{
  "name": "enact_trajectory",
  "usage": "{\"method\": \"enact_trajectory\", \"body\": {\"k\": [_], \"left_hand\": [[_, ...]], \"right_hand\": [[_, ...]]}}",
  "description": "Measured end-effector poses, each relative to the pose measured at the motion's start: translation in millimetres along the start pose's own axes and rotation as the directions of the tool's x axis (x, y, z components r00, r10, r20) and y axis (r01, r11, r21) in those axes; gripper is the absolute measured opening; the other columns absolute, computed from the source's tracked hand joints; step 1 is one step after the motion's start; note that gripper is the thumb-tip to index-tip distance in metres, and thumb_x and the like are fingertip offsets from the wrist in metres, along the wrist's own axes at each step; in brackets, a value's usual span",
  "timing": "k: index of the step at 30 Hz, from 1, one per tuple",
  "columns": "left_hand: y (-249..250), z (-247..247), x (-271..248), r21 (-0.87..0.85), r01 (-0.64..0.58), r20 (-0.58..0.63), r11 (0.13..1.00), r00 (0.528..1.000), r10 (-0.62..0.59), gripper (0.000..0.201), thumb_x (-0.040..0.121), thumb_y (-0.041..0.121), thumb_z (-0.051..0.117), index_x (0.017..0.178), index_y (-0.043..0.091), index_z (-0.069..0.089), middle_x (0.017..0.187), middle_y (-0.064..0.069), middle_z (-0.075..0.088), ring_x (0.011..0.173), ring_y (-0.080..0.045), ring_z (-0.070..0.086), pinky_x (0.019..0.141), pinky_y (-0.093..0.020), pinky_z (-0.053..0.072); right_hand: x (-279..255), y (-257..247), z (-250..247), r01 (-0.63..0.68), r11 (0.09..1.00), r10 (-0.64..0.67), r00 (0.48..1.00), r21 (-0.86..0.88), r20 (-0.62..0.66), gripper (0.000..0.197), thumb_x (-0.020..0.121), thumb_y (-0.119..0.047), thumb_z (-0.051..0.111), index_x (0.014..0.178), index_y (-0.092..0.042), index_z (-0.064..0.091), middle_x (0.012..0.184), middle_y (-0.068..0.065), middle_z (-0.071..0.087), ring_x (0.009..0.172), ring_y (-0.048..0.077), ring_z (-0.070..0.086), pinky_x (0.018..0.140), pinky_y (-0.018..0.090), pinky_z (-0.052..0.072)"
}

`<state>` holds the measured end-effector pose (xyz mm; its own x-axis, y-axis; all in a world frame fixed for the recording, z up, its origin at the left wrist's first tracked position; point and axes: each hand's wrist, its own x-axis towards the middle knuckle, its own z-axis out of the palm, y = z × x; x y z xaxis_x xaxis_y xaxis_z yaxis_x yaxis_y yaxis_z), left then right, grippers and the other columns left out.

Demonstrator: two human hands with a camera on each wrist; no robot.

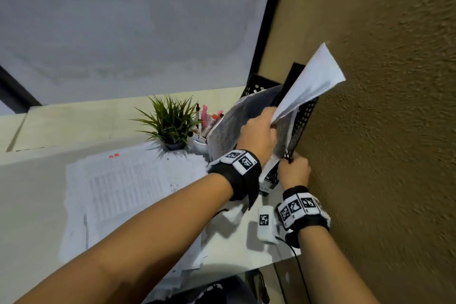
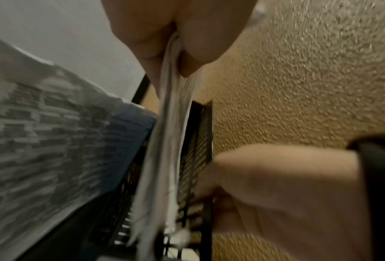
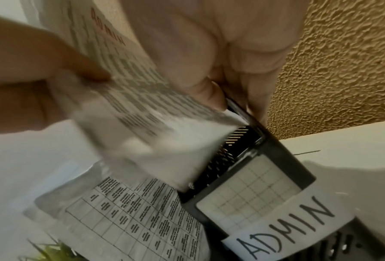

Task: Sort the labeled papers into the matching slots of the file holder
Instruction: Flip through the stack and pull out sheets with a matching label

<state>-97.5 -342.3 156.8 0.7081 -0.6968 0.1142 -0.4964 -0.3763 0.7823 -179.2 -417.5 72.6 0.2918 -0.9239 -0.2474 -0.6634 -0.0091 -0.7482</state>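
My left hand [image 1: 267, 121] pinches a small sheaf of white papers [image 1: 312, 81], marked ADMIN in red [image 3: 108, 26], and holds it tilted with its lower edge inside the black mesh file holder [image 1: 302, 118] by the wall. The rightmost slot carries a white ADMIN label [image 3: 287, 226]. My right hand [image 1: 292, 163] grips the holder's near right edge [image 3: 243, 113]. In the left wrist view the papers [image 2: 171, 141] hang from the fingers [image 2: 142, 44] down into the slot. Another printed sheet [image 1: 234, 126] leans in a slot to the left.
A spread of printed papers [image 1: 123, 192] covers the desk to the left. A small potted plant [image 1: 170, 121] and a cup of pens [image 1: 204, 128] stand behind them. A white tagged device [image 1: 265, 224] with a cable lies near the desk edge. A textured brown wall [image 1: 382, 106] is close on the right.
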Motion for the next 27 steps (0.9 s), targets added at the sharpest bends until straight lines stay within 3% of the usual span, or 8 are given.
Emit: {"method": "enact_trajectory", "body": {"k": [3,6,10,15,19,22,25,27], "left_hand": [[-4.7,30.8,-0.3,0.136,0.029,0.131,0.990,0.990,-0.047,0.027,0.089,0.010,0.045,0.114,0.008,0.050,0.103,-0.023,0.064,0.093,-0.043,0.061,0.075,-0.045,0.049],[-14.6,48.7,1.7,0.029,0.126,0.111,0.992,0.985,-0.128,0.029,0.091,0.013,0.045,0.119,0.013,0.050,0.107,-0.021,0.064,0.095,-0.041,0.060,0.079,-0.044,0.050],[-20.6,57.2,5.6,-0.243,0.247,0.021,0.938,0.968,-0.249,0.035,0.088,0.007,0.043,0.121,0.015,0.050,0.111,-0.017,0.064,0.099,-0.035,0.060,0.082,-0.038,0.049],[-28.6,69.2,4.4,-0.162,0.411,0.201,0.897,0.904,-0.377,0.047,0.083,0.023,0.060,0.126,0.009,0.045,0.117,-0.016,0.062,0.106,-0.035,0.059,0.082,-0.033,0.046],[-34.5,64.8,3.1,-0.107,0.395,0.213,0.912,0.905,-0.367,0.046,0.079,0.020,0.062,0.120,0.005,0.048,0.115,-0.019,0.062,0.105,-0.037,0.059,0.084,-0.036,0.049],[-34.9,44.7,-6.1,-0.110,0.348,0.265,0.931,0.913,-0.310,0.061,0.072,0.033,0.066,0.124,0.009,0.047,0.118,-0.015,0.061,0.106,-0.035,0.060,0.087,-0.038,0.051],[-45.2,7.2,-28.3,-0.207,0.270,0.304,0.940,0.931,-0.201,0.070,0.073,0.029,0.070,0.135,0.015,0.040,0.132,-0.009,0.055,0.114,-0.028,0.057,0.095,-0.039,0.049],[-65.1,-25.8,-49.4,-0.306,0.271,0.243,0.913,0.949,-0.200,0.062,0.081,0.018,0.065,0.138,0.018,0.039,0.131,-0.005,0.053,0.110,-0.021,0.057,0.092,-0.031,0.050]], "right_hand": [[1.5,4.3,-0.7,-0.019,1.000,0.019,1.000,0.012,-0.001,0.028,0.087,-0.004,0.049,0.108,0.007,0.063,0.106,0.023,0.066,0.094,0.035,0.061,0.072,0.028,0.039],[0.3,7.1,-0.2,-0.034,0.999,0.033,0.999,0.023,0.006,0.029,0.086,-0.004,0.050,0.108,0.010,0.062,0.107,0.028,0.065,0.095,0.038,0.062,0.074,0.030,0.042],[-2.5,5.8,-0.3,0.012,1.000,-0.012,1.000,0.016,0.003,0.033,0.088,-0.005,0.049,0.119,0.001,0.061,0.112,0.024,0.065,0.104,0.039,0.059,0.081,0.032,0.044],[-2.4,6.7,-0.1,0.066,0.998,-0.066,0.998,0.005,0.010,0.039,0.090,-0.007,0.048,0.127,-0.011,0.059,0.113,0.019,0.066,0.107,0.035,0.059,0.079,0.025,0.038],[-3.7,4.4,-2.0,0.068,0.998,-0.068,0.997,-0.005,0.031,0.041,0.088,-0.004,0.048,0.127,-0.009,0.058,0.117,0.020,0.064,0.108,0.036,0.059,0.080,0.025,0.038],[-2.5,1.5,-6.6,0.072,0.997,-0.072,0.997,0.002,0.042,0.041,0.087,-0.003,0.051,0.127,-0.006,0.058,0.119,0.020,0.064,0.111,0.035,0.058,0.081,0.026,0.039],[-7.6,-10.6,-18.9,0.120,0.990,-0.114,0.990,0.070,-0.078,0.052,0.088,-0.003,0.050,0.140,-0.005,0.043,0.133,0.019,0.055,0.122,0.031,0.052,0.097,0.033,0.042],[-20.8,-24.8,-26.0,0.240,0.953,-0.200,0.956,0.184,-0.213,0.058,0.086,0.006,0.043,0.143,-0.007,0.038,0.137,0.015,0.051,0.124,0.025,0.050,0.100,0.026,0.038]]}}
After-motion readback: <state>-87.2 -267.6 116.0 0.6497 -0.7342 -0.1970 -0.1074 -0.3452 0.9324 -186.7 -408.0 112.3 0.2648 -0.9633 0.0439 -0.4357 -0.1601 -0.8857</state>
